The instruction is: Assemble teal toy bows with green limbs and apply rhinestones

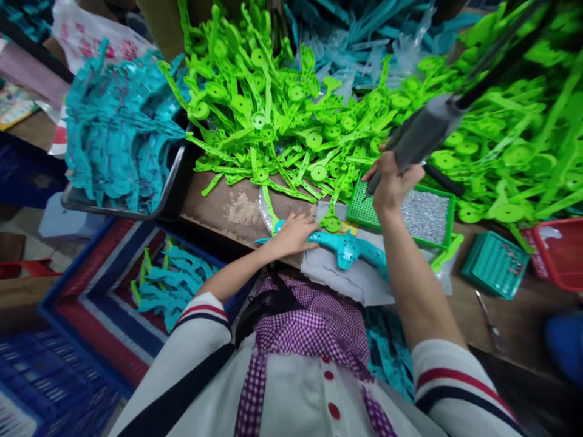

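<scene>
A teal curved plastic part (347, 250) lies along the front edge of the bench. My left hand (294, 235) rests over its left end, fingers and thumb on either side of it. In my right hand (392, 185) is a grey electric screwdriver (426, 130), held at a slant with its bit pointing down and left. The bit is over the perforated left side of a green tray (401, 229); whether it touches a screw is too small to tell. Small silver screws (426, 213) fill the tray's right side. One lime-green plastic part (331, 220) lies just behind the teal one.
Lime-green parts (314, 139) are heaped across the back. Stacked teal pieces fill a black tray (170, 182) at left. A blue crate (68, 276) stands below. To the right are a teal box (495, 265), a red basket (562, 252) and a thin metal tool (488, 318).
</scene>
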Demonstrator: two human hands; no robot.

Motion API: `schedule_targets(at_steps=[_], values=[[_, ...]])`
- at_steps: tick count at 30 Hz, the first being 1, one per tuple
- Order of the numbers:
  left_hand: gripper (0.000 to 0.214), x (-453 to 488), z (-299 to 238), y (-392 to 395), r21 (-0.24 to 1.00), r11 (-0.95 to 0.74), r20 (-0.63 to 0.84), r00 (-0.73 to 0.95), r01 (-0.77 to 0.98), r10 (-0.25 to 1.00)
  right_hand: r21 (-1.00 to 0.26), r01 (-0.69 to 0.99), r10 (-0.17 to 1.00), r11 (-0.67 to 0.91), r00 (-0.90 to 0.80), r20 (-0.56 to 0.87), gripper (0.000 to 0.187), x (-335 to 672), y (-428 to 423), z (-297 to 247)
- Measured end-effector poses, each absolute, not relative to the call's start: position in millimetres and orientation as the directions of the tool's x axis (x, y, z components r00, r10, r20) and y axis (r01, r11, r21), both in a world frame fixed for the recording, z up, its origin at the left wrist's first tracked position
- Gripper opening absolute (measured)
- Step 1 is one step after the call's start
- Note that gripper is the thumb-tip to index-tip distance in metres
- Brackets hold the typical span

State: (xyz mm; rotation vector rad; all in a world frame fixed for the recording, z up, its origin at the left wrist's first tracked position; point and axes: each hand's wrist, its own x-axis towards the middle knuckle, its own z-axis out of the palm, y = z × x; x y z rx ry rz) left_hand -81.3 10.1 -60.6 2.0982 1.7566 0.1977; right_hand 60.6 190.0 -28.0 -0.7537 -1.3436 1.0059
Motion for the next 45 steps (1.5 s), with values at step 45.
schedule_targets(at_steps=[45], values=[[0.035,-81.1,-66.9,15.0,0.491,-0.061,-0.141,0.148,0.869,0.979,-0.929,-0.336,0.914,0.154,-0.309,0.263,0.047,52.1,87.4,-16.3]])
